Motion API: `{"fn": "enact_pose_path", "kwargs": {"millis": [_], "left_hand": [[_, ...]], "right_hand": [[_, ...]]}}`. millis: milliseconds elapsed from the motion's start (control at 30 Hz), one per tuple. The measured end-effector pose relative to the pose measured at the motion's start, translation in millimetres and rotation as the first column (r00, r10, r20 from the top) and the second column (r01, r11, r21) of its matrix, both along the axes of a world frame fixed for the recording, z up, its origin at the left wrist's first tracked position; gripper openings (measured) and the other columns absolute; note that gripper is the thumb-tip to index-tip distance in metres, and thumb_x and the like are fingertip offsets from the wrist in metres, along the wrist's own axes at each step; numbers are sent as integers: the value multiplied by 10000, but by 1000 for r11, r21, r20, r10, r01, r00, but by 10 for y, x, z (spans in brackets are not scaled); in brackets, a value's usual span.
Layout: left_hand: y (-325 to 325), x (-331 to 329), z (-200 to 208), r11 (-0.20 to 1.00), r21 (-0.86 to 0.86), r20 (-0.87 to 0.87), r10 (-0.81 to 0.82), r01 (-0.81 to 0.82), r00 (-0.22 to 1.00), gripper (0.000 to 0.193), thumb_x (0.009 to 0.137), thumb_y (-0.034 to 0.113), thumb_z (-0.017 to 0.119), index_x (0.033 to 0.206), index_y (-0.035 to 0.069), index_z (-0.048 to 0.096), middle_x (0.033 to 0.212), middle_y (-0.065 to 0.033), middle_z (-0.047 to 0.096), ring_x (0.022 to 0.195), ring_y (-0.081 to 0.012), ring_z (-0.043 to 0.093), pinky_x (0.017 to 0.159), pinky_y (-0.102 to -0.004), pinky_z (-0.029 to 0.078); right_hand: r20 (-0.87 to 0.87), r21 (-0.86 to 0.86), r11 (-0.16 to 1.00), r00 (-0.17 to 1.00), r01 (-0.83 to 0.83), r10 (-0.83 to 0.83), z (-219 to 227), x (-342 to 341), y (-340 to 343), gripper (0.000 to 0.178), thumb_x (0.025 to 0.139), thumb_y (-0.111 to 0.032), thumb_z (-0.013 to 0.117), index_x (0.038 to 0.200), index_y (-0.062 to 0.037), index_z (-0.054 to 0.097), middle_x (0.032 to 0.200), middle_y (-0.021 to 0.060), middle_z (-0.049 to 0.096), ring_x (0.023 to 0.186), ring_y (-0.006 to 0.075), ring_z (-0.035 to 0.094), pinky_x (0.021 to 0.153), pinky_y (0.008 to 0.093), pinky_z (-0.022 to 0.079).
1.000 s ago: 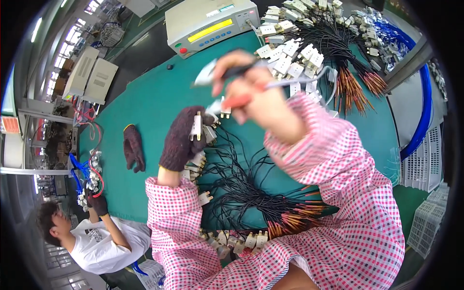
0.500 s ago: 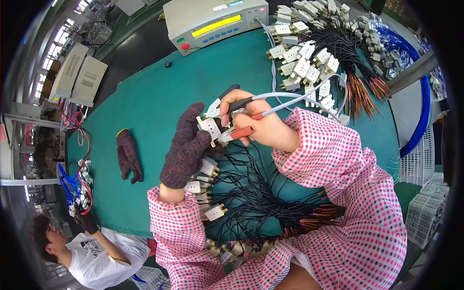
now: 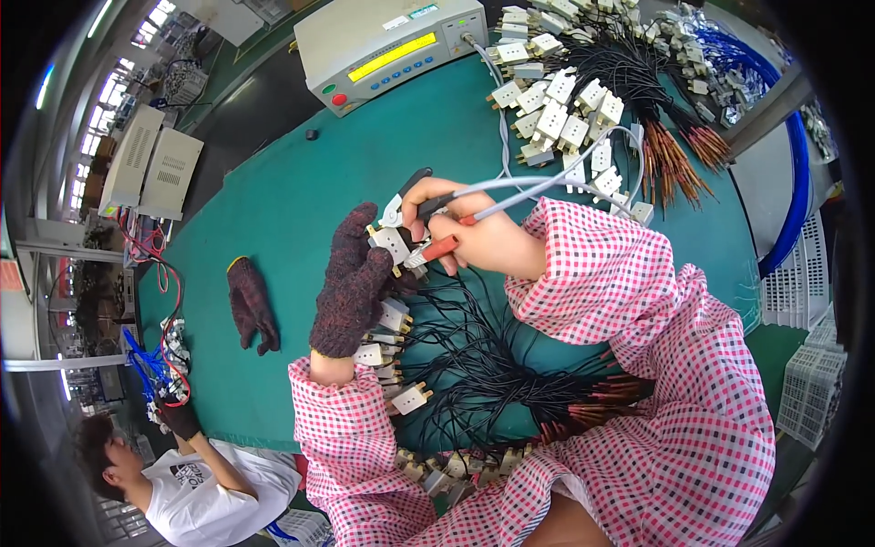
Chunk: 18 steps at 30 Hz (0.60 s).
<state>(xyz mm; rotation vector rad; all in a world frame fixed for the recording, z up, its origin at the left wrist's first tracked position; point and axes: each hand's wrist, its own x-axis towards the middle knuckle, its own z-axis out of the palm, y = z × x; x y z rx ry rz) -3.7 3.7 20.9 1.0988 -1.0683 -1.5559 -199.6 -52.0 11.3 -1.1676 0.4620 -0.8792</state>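
At far left, a co-worker in a white shirt (image 3: 223, 492) has a dark-gloved hand (image 3: 180, 417) beside a bunch of blue wires (image 3: 146, 362). Above stand two beige boxes (image 3: 153, 164), with a red cable (image 3: 175, 296) running down below them. On the green table (image 3: 273, 201) a dark glove (image 3: 252, 305) lies flat by itself. A grey machine (image 3: 392, 62) with a yellow screen stands at the table's back edge.

The left hand (image 3: 351, 287), in a dark knitted glove, grasps a white plug (image 3: 390, 241) between thumb and fingers, raised above the table. Below it, more white plugs (image 3: 394, 317) sit at the ends of black cords (image 3: 497, 365). The right hand (image 3: 469, 232), bare, grips a black clip (image 3: 410, 191) and a red clip (image 3: 434, 250), both right at the held plug; whether they bite on its pins is too small to tell. Grey leads (image 3: 547, 185) trail from the clips.

Farther right lie a heap of white plugs (image 3: 554, 120) and copper-coloured cord ends (image 3: 673, 164). A blue tube (image 3: 802, 196) and white crates (image 3: 809, 387) are at far right.
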Motion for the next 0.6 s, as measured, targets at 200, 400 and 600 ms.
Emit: {"fn": "enact_pose_path", "kwargs": {"millis": [200,400,600], "left_hand": [[0,-27,27,1000,6,15,-4,4,1000,552,933,121,495,1428,80,253,1252,-162,473,997,-257,583,772,-362,552],[18,-33,63,997,-69,52,22,-19,998,580,931,167,542,1428,74,256,1269,-158,467,1007,-263,582,778,-376,553],[87,-142,180,998,-36,-147,52,-58,988,643,888,233,624,1415,63,297,1228,-143,507,989,-262,594,776,-387,557]], "right_hand": [[98,89,996,995,-31,23,-106,34,-69,264,780,75,367,984,6,519,856,140,569,417,133,497,359,229,403],[244,143,989,970,-49,13,-156,100,-50,227,799,41,401,998,-3,502,829,139,569,404,116,473,353,221,391],[193,90,994,980,-62,44,6,20,-98,249,803,15,430,1045,-4,485,872,137,598,399,107,477,334,205,387]]}}
